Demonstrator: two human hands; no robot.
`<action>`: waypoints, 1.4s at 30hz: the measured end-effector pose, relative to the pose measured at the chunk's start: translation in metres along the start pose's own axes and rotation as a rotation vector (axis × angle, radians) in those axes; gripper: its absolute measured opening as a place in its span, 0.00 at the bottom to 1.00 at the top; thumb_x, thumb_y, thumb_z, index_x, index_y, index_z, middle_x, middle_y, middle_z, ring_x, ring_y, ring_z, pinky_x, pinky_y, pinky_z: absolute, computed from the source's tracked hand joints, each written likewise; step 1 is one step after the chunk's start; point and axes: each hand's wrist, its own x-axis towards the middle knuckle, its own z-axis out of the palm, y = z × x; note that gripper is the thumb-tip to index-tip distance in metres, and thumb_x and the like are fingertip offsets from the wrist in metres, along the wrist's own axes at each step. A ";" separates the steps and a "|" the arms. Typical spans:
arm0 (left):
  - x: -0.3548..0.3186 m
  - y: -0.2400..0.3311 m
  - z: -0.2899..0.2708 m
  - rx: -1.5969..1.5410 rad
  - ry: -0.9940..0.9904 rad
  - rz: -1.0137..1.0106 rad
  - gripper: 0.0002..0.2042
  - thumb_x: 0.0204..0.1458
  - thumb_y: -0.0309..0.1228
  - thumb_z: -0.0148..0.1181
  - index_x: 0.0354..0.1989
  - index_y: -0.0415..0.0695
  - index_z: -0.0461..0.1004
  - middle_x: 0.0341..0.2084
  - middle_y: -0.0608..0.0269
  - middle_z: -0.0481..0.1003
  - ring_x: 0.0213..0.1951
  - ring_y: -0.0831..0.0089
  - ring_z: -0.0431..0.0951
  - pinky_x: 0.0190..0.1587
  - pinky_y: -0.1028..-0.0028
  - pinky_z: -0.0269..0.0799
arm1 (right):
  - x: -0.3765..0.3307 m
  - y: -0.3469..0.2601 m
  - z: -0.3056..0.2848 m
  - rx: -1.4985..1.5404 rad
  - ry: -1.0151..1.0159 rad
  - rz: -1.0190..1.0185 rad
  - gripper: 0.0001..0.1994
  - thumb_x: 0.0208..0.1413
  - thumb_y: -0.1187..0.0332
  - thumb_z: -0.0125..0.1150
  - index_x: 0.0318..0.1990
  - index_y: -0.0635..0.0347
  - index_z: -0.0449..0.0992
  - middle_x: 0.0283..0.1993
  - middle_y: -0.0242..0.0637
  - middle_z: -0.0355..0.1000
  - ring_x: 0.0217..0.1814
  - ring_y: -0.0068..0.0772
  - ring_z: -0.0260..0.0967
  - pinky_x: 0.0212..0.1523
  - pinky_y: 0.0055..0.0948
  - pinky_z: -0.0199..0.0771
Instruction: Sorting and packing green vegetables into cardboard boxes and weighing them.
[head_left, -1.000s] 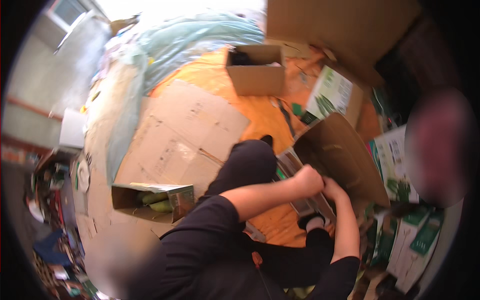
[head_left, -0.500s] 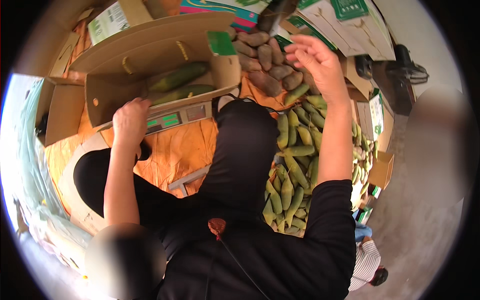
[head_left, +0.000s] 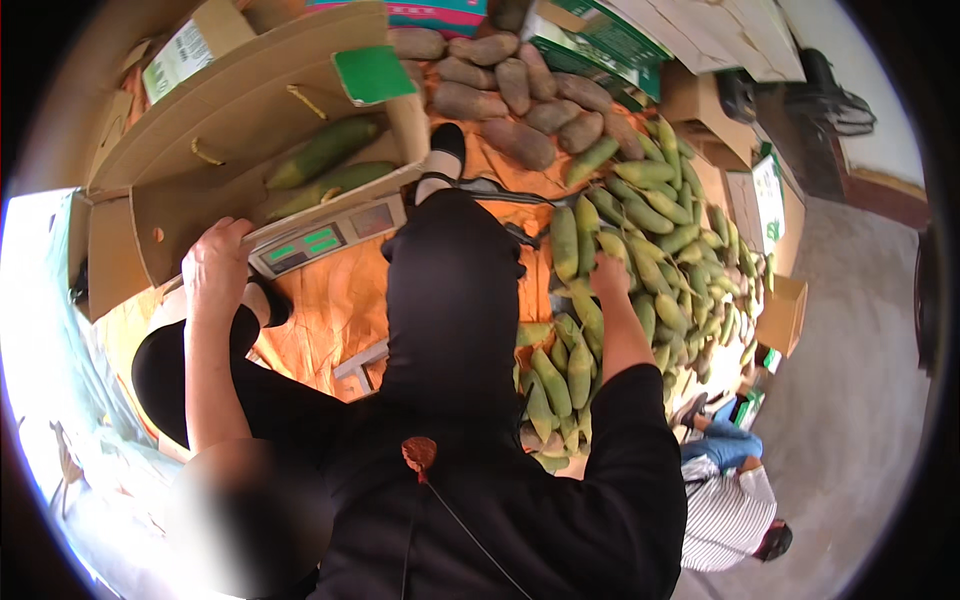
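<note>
An open cardboard box (head_left: pixel 160 200) stands at the left on a digital scale (head_left: pixel 320 236) with lit green displays. Two large green radishes (head_left: pixel 325 152) lie inside the box. My left hand (head_left: pixel 215 268) is closed over the box's near rim. On the right, my right hand (head_left: pixel 611 276) reaches down into a heap of green radishes (head_left: pixel 660 240). Its fingers are curled against a green radish (head_left: pixel 590 315) near the heap's left side; the fingertips are partly hidden.
Several brownish-purple root vegetables (head_left: pixel 515 145) lie on an orange sheet (head_left: pixel 320 300) beyond my knee. White and green cartons (head_left: pixel 690 35) stand at the far right, near a black fan (head_left: pixel 830 100). Another person in a striped shirt (head_left: pixel 725 515) is at the lower right.
My right hand, raised and open above the root vegetables before, has come down onto the green radish heap. My left hand stays on the box rim. The whole view has shifted slightly.
</note>
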 end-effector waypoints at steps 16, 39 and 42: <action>0.001 -0.001 0.004 -0.052 0.043 0.037 0.07 0.39 0.22 0.57 0.29 0.43 0.76 0.26 0.59 0.72 0.37 0.57 0.74 0.40 0.63 0.70 | -0.023 0.024 0.050 -0.542 -0.181 -0.072 0.15 0.60 0.68 0.52 0.55 0.46 0.69 0.60 0.35 0.61 0.64 0.38 0.55 0.59 0.45 0.59; -0.025 0.034 -0.031 -0.056 0.336 0.431 0.16 0.44 0.29 0.53 0.44 0.45 0.72 0.41 0.62 0.72 0.51 0.63 0.70 0.59 0.57 0.61 | -0.035 -0.016 -0.078 0.906 0.067 -0.297 0.30 0.47 0.74 0.66 0.59 0.66 0.61 0.56 0.43 0.66 0.56 0.37 0.66 0.53 0.33 0.70; -0.041 0.051 -0.031 0.018 0.165 0.519 0.11 0.43 0.30 0.54 0.37 0.46 0.74 0.34 0.64 0.71 0.43 0.67 0.72 0.50 0.62 0.68 | -0.078 -0.065 -0.172 1.249 0.168 -0.468 0.29 0.45 0.80 0.66 0.57 0.64 0.62 0.53 0.39 0.67 0.52 0.31 0.67 0.50 0.27 0.70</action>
